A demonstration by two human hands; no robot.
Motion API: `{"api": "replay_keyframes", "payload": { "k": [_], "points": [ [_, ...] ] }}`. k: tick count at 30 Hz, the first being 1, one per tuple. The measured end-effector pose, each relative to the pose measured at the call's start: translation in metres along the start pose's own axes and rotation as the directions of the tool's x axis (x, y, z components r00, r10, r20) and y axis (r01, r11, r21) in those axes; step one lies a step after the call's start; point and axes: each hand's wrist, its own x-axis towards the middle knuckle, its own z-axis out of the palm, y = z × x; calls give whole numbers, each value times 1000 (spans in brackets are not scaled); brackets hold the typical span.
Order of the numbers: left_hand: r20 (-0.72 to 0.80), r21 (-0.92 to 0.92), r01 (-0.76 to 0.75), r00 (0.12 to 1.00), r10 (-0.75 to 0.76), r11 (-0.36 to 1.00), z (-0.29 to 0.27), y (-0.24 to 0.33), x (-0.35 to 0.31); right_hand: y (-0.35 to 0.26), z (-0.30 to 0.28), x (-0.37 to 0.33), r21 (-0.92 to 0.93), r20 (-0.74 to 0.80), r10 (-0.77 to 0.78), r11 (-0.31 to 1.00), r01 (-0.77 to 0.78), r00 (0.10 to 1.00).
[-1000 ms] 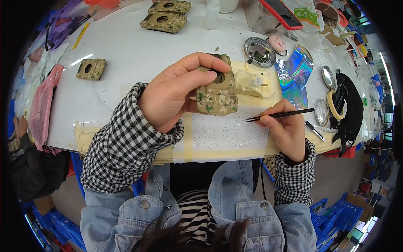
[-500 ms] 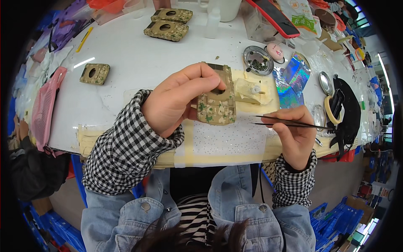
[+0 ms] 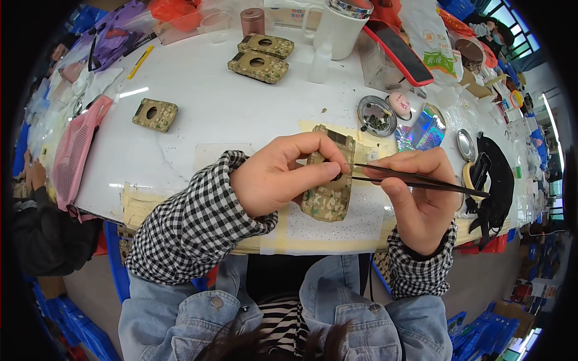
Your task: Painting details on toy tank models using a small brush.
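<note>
My left hand [image 3: 274,177] is closed around a camouflage model tank hull [image 3: 328,203], holding it above the near part of the table. Its thumb and forefinger come together over the round hole in the hull's top, partly hiding it. In my right hand [image 3: 421,201] is a pair of black tweezers [image 3: 430,183], held between thumb and fingers. The tweezers' tips are slightly apart and reach the hull's right side, close to my left fingertips. Whether a tiny part sits between the tips is too small to tell.
More camouflage hulls lie on the table: one [image 3: 142,120] at the left, two [image 3: 274,72] at the back. A round metal dish [image 3: 361,114] with small dark green bits is to the right. Behind stand a white mug [image 3: 337,30] and a red-cased phone [image 3: 394,51].
My right hand has brought the tweezers left to the hull's side. The left thumb and forefinger have shifted toward the hull's right edge. The view has tilted, so the table appears lower.
</note>
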Motion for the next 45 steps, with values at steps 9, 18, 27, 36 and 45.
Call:
{"api": "replay_keyframes", "payload": {
  "k": [9, 18, 27, 36, 45],
  "points": [
    [-11, -30, -26, 1000, 26, 999, 1, -5, 1, 3, 5, 1, 13, -23, 1, 1000, 0, 1000],
    [2, -41, -88, 996, 88, 995, 0, -8, 3, 4, 6, 0, 45, -19, 17, 999, -16, 1000],
    [14, 45, -106, 994, 105, 993, 2, -8, 1, 3, 12, 7, 347, 0, 235, 912, -221, 972],
    [6, 111, -139, 990, 140, 984, 3, -12, 1, 9, 12, 9, 391, 35, 270, 882, -262, 962],
    [1, 143, -171, 985, 173, 975, 6, -8, 0, 8, 12, 9, 406, 29, 281, 874, -268, 959]
  ]
}}
